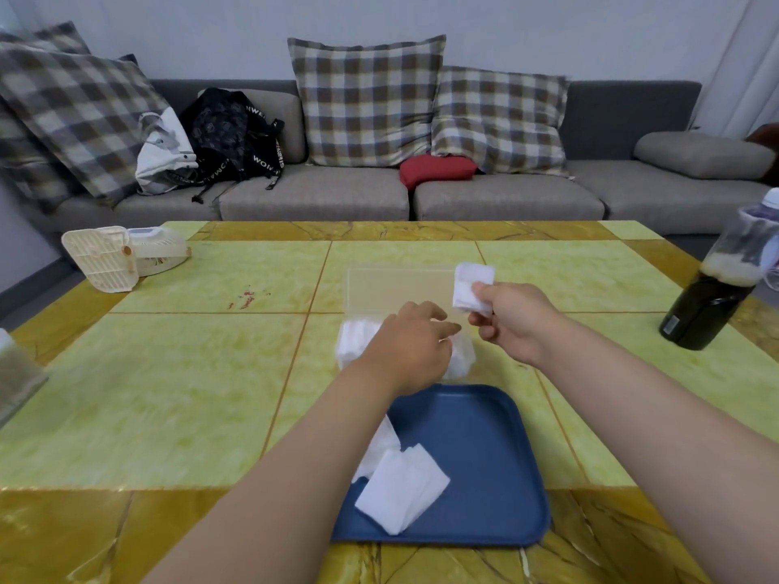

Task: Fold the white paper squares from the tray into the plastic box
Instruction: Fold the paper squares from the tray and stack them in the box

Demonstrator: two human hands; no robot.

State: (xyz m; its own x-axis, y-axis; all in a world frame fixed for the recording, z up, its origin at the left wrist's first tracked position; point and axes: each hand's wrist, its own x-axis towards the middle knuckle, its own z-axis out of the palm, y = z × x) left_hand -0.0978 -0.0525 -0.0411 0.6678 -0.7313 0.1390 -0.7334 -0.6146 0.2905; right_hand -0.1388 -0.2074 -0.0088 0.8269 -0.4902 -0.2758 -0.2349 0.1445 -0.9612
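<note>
My right hand (512, 320) pinches a folded white paper square (472, 286) and holds it above the right end of the clear plastic box (358, 343). The box's lid (400, 286) stands open behind it, and white folded papers fill its left part. My left hand (411, 345) hovers over the box with its fingers loosely curled, holding nothing that I can see. Close to me sits the blue tray (484, 457), with several white paper squares (400, 491) piled in its left half.
A dark bottle (712, 305) stands at the table's right edge. A small cream fan (114, 257) lies at the far left. A container (12, 373) pokes in at the left edge. A grey sofa with plaid cushions (366, 103) and a black bag (234, 132) runs behind the table.
</note>
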